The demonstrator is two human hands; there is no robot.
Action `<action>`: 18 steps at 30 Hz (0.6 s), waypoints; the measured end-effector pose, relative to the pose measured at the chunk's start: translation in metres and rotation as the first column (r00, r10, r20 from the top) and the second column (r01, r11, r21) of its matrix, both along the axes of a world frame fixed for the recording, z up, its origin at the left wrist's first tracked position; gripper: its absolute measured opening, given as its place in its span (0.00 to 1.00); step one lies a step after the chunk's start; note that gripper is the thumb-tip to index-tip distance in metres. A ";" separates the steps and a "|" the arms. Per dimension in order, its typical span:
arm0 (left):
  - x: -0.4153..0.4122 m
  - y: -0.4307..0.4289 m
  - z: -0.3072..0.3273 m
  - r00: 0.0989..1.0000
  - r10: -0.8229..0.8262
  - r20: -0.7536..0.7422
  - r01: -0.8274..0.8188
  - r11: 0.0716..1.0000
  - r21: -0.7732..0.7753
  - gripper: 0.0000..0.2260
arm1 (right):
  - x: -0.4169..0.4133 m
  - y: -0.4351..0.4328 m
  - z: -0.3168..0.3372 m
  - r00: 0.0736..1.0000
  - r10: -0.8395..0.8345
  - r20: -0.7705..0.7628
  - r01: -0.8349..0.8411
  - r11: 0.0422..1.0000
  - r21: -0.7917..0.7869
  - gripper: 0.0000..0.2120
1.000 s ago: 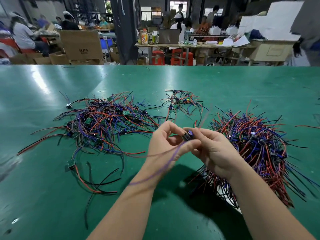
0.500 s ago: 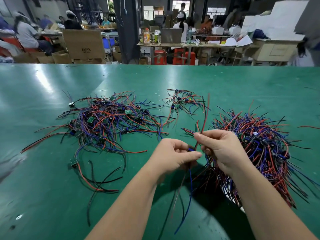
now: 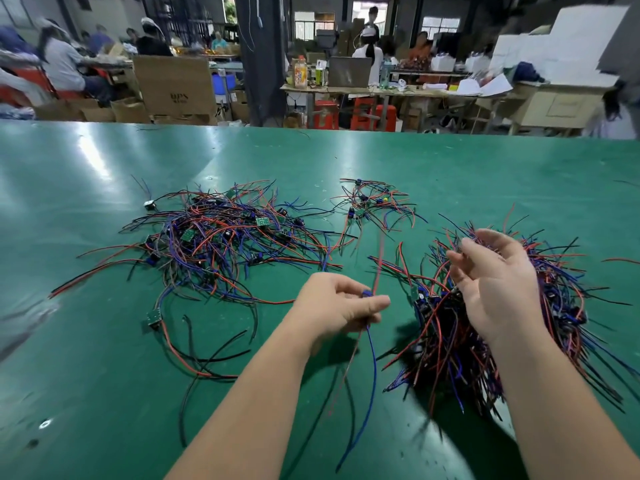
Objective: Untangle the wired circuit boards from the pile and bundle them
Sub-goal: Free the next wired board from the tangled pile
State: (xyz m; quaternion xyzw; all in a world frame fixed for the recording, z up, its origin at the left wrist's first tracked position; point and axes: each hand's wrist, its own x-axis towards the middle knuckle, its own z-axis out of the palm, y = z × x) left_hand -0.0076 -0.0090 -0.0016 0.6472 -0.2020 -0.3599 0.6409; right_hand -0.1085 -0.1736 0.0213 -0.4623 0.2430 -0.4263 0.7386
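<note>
Currently the left hand (image 3: pixel 341 306), at lower centre of the frame, pinches one wired circuit board (image 3: pixel 366 293) between thumb and curled fingers. Its blue lead (image 3: pixel 372 368) hangs below the hand toward the green table (image 3: pixel 104 375), and a red lead (image 3: pixel 378 271) stands up above it. The right hand (image 3: pixel 495 289) is raised at right of centre, fingers loosely spread, holding nothing. It hovers over the bundle (image 3: pixel 450 341) of gathered boards that lies at lower right.

Hazards, as judged from this position:

1. Lead snagging. The hanging leads trail close to the near edge of the bundle. Carrying the board across could hook them on protruding wire ends and drag units out of the bundle.
2. Loss of grip. The board is held by a small pinch only; a tug on a caught lead would likely pull it free.
3. Misaligned placement. If the board is laid with its leads crosswise to those of the bundle, the bundle becomes a new tangle.
4. Re-tangling. The tangled pile (image 3: pixel 214 244) at centre left, a small cluster (image 3: pixel 375 202) at upper centre and a loose board (image 3: pixel 153 318) at lower left have long leads spread over the table. A hand sweeping low could catch them.

Whether the held leads are fully clear of other wires cannot be told.
</note>
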 end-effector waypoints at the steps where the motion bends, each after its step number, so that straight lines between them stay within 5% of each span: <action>1: 0.001 -0.002 -0.001 0.998 0.055 -0.024 -0.056 0.997 -0.046 0.10 | 0.000 0.004 -0.001 0.993 0.075 -0.087 -0.084 0.991 -0.101 0.06; 3: -0.001 -0.005 -0.002 0.998 0.061 0.000 -0.061 0.994 -0.086 0.10 | 0.002 0.019 -0.003 0.921 0.246 -0.303 -0.336 0.894 -0.295 0.06; 5: -0.003 -0.005 -0.001 0.990 -0.060 0.125 0.067 0.996 -0.061 0.11 | 0.006 0.033 -0.007 0.829 0.214 -0.517 -0.488 0.729 -0.480 0.09; 7: -0.006 -0.004 0.000 0.951 -0.196 0.241 0.206 0.979 -0.016 0.14 | 0.010 0.039 -0.010 0.833 -0.019 -0.553 -0.433 0.602 -0.671 0.09; 9: -0.006 -0.001 0.002 0.925 -0.222 0.309 0.217 0.975 0.050 0.19 | 0.008 0.036 -0.009 0.860 -0.217 -0.461 -0.272 0.570 -0.776 0.06; 11: 0.002 0.000 0.000 0.815 -0.156 0.559 0.003 0.965 0.264 0.21 | 0.004 0.024 -0.008 0.796 -0.416 -0.440 -0.170 0.544 -0.821 0.05; 14: 0.019 0.009 -0.007 0.507 -0.200 0.839 -0.483 0.740 0.468 0.22 | -0.001 0.008 -0.010 0.548 -0.545 -0.635 -0.315 0.569 -0.760 0.12; 16: 0.026 0.013 -0.014 0.531 -0.251 0.809 -0.560 0.613 0.558 0.19 | -0.002 0.009 -0.010 0.496 -0.538 -0.681 -0.334 0.606 -0.722 0.12; 18: 0.029 0.015 -0.020 0.595 -0.223 0.772 -0.533 0.610 0.586 0.14 | -0.001 0.012 -0.009 0.553 -0.529 -0.644 -0.303 0.593 -0.746 0.10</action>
